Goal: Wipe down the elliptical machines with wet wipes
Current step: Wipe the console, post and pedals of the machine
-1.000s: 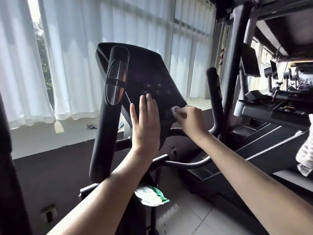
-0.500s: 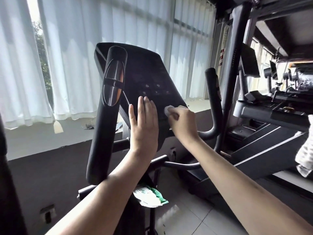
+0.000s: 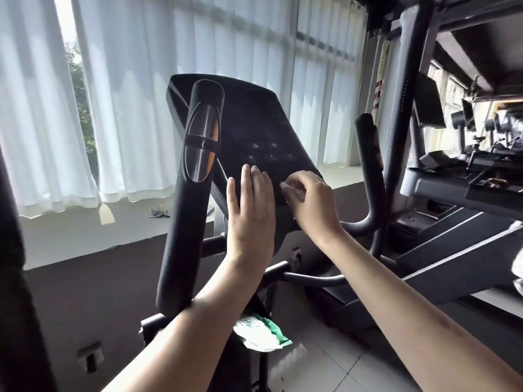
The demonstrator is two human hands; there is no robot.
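Sliding wet wipe [image 3: 285, 188] along console [image 3: 254, 123] edge toward your left hand [image 3: 250, 210], right hand [image 3: 308, 205] pinching it; left fingers straight; edge nearly done.

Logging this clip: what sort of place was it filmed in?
Most likely a gym. The right hand holds a white wipe against the black console of an elliptical machine, a treadmill stands just to its right, and more exercise machines line the far background.

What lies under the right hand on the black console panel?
A crumpled white wet wipe peeks out beneath the right hand, against the black console panel. The hand hides the rest.
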